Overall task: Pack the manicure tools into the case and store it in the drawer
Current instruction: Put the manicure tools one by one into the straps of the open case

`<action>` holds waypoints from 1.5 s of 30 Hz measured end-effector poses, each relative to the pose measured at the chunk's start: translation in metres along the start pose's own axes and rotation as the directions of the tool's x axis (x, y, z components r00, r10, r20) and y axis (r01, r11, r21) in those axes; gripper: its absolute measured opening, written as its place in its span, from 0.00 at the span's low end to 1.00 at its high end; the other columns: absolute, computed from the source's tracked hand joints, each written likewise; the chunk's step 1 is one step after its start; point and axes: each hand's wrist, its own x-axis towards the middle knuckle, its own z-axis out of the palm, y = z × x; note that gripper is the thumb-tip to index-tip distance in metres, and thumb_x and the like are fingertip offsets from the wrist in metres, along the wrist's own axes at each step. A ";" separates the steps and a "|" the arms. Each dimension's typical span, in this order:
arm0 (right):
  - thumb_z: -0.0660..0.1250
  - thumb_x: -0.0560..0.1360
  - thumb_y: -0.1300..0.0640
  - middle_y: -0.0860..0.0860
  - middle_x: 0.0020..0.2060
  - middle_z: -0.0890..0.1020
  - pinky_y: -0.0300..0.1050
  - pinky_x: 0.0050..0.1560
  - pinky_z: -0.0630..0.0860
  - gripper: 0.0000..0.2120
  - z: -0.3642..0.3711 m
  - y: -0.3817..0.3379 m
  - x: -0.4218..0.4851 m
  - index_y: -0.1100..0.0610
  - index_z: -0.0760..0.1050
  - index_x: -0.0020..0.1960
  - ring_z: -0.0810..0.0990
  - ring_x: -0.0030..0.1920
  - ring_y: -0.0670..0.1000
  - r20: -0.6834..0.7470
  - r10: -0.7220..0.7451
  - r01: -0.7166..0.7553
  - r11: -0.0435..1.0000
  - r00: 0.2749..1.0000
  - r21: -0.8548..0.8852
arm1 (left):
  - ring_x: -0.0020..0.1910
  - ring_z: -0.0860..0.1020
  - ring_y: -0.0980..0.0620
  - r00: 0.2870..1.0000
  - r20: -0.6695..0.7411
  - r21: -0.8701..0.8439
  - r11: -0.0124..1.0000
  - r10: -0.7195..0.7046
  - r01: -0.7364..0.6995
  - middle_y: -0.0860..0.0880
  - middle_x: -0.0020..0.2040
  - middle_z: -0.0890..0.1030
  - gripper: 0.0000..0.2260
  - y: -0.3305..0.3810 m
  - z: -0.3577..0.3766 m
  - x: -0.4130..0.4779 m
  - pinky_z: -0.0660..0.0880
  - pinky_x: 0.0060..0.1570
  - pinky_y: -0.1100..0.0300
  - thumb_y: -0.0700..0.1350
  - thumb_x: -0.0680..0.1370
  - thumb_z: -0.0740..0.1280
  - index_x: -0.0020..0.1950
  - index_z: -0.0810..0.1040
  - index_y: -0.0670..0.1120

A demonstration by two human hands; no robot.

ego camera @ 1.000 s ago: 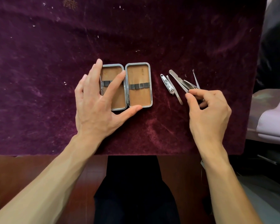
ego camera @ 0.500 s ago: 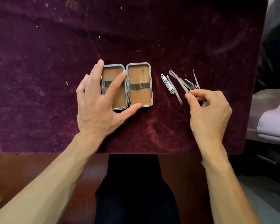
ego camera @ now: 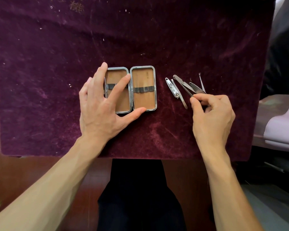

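An open metal-framed case (ego camera: 143,99) with tan lining and dark elastic bands lies flat on the purple velvet cloth (ego camera: 57,64). My left hand (ego camera: 100,107) rests spread over its left half, thumb at the lower rim, steadying it. To the right lie loose steel tools: a nail clipper (ego camera: 172,88), a thin file (ego camera: 179,95), a longer file (ego camera: 182,83) and a thin pick (ego camera: 201,81). My right hand (ego camera: 212,114) pinches the near end of a slim tool (ego camera: 196,86) in that pile, thumb and forefinger closed on it.
The velvet cloth covers a dark wooden tabletop (ego camera: 23,172), whose near edge shows below. My dark-trousered lap (ego camera: 137,197) sits under the table edge. A pale lilac cushion (ego camera: 284,130) lies off the table's right side. No drawer is visible.
My right thumb and forefinger have closed a little tighter on the tool's end. The left hand and the case have stayed where they were.
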 end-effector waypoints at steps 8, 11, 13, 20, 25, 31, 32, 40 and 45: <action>0.72 0.82 0.55 0.45 0.46 0.79 0.27 0.44 0.71 0.03 -0.011 -0.005 -0.005 0.49 0.85 0.52 0.77 0.36 0.46 0.043 -0.083 0.080 0.995 0.996 0.055 | 0.80 0.64 0.39 1.000 -0.010 -0.012 1.000 0.005 -0.005 0.37 0.80 0.63 0.36 0.000 0.001 0.000 0.62 0.76 0.42 0.74 0.76 0.63 0.78 0.71 0.55; 0.72 0.81 0.55 0.43 0.42 0.85 0.28 0.42 0.75 0.05 -0.019 -0.015 -0.015 0.46 0.83 0.48 0.83 0.38 0.43 0.148 -0.017 -0.023 0.963 0.989 0.268 | 0.80 0.63 0.38 1.000 -0.001 -0.011 1.000 -0.004 0.004 0.37 0.79 0.65 0.33 0.001 0.000 0.000 0.63 0.76 0.41 0.71 0.77 0.63 0.77 0.71 0.55; 0.73 0.81 0.58 0.47 0.41 0.89 0.30 0.42 0.78 0.05 -0.019 -0.023 -0.027 0.48 0.85 0.49 0.86 0.39 0.42 0.290 0.049 -0.176 0.886 0.956 0.428 | 0.80 0.63 0.38 1.000 0.008 0.002 1.000 -0.012 0.012 0.36 0.78 0.65 0.33 0.002 -0.001 0.000 0.63 0.76 0.41 0.71 0.77 0.64 0.77 0.71 0.54; 0.74 0.81 0.57 0.48 0.42 0.91 0.30 0.38 0.78 0.04 -0.005 -0.030 -0.060 0.49 0.85 0.52 0.87 0.37 0.42 0.529 0.138 -0.438 0.748 0.837 0.498 | 0.80 0.63 0.39 1.000 0.017 0.047 0.999 -0.011 0.011 0.37 0.78 0.66 0.35 0.002 0.000 0.001 0.63 0.75 0.43 0.72 0.76 0.64 0.78 0.69 0.57; 0.75 0.80 0.56 0.50 0.42 0.91 0.31 0.38 0.79 0.03 0.000 -0.029 -0.064 0.48 0.86 0.52 0.86 0.37 0.42 0.545 0.189 -0.498 0.708 0.817 0.502 | 0.80 0.64 0.39 1.000 0.016 0.046 0.999 -0.013 0.013 0.37 0.78 0.67 0.34 0.002 0.001 0.001 0.65 0.74 0.41 0.72 0.76 0.65 0.78 0.69 0.57; 0.75 0.80 0.58 0.52 0.40 0.90 0.31 0.36 0.78 0.05 0.003 -0.030 -0.068 0.48 0.87 0.49 0.85 0.35 0.42 0.544 0.251 -0.557 0.647 0.801 0.521 | 0.79 0.64 0.39 1.000 0.024 0.052 0.998 -0.020 0.019 0.37 0.78 0.66 0.32 0.003 0.000 0.001 0.65 0.74 0.41 0.69 0.77 0.64 0.78 0.69 0.57; 0.75 0.80 0.58 0.52 0.40 0.90 0.31 0.36 0.78 0.06 0.002 -0.030 -0.069 0.48 0.87 0.49 0.84 0.35 0.42 0.544 0.254 -0.559 0.647 0.800 0.519 | 0.79 0.64 0.39 0.999 0.028 0.053 0.998 -0.022 0.021 0.37 0.78 0.66 0.32 0.003 -0.001 0.001 0.65 0.74 0.41 0.69 0.77 0.64 0.78 0.69 0.57; 0.75 0.80 0.59 0.52 0.40 0.90 0.31 0.36 0.78 0.03 0.006 -0.026 -0.068 0.51 0.86 0.50 0.84 0.34 0.42 0.549 0.284 -0.582 0.638 0.787 0.504 | 0.79 0.65 0.39 0.999 0.040 0.089 0.996 -0.033 0.030 0.37 0.78 0.66 0.27 0.005 -0.001 0.002 0.64 0.74 0.42 0.64 0.81 0.62 0.78 0.69 0.57; 0.76 0.79 0.58 0.54 0.40 0.90 0.32 0.33 0.76 0.03 0.013 -0.027 -0.064 0.55 0.83 0.52 0.83 0.33 0.42 0.562 0.311 -0.616 0.606 0.767 0.504 | 0.79 0.65 0.39 0.998 0.046 0.085 0.996 -0.041 0.037 0.37 0.78 0.67 0.27 0.006 -0.002 0.003 0.64 0.73 0.42 0.64 0.81 0.62 0.78 0.70 0.57</action>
